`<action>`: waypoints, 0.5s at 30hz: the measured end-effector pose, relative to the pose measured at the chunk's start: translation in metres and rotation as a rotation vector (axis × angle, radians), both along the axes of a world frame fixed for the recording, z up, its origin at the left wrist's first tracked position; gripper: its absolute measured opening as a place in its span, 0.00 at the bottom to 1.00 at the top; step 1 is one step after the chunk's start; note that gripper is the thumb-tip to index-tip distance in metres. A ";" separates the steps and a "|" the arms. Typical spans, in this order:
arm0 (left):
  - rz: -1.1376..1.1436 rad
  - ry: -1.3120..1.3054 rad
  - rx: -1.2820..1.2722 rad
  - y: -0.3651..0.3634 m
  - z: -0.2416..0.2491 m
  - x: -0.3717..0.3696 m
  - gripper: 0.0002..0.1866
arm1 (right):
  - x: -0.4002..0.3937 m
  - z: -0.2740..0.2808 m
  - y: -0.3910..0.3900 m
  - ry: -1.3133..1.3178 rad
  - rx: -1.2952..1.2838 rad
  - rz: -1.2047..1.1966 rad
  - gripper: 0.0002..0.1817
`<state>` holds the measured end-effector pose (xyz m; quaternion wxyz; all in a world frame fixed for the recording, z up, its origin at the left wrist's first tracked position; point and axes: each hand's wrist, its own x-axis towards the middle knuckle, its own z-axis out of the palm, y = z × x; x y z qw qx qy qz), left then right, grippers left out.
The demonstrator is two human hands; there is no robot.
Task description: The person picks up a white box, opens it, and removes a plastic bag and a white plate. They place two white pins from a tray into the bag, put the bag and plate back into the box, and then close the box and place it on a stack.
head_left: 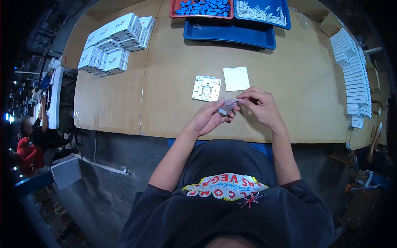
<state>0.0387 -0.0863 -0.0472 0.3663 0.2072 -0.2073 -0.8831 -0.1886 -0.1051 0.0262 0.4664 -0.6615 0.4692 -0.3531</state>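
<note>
My left hand [209,118] holds a small clear plastic bag [227,107] with something pale inside, between thumb and fingers. At the bag's upper right end, my right hand [262,108] pinches its edge with thumb and forefinger. Just beyond my hands lies an open white square housing [206,88] with its inner side and a curved dark pattern facing up. To its right is a flat white square cover [236,79], its lower edge close to my right fingers.
White boxed units [113,61] are stacked at the left back. A red tray [202,16] of blue parts and a blue tray [282,25] of white parts sit above an empty-looking blue tray [229,38]. White pieces [356,84] line the right edge. Other people [31,149] are at far left and right.
</note>
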 end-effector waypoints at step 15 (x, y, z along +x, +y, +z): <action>-0.010 -0.152 0.001 0.004 0.010 0.003 0.22 | 0.012 -0.006 -0.006 0.034 -0.095 0.163 0.05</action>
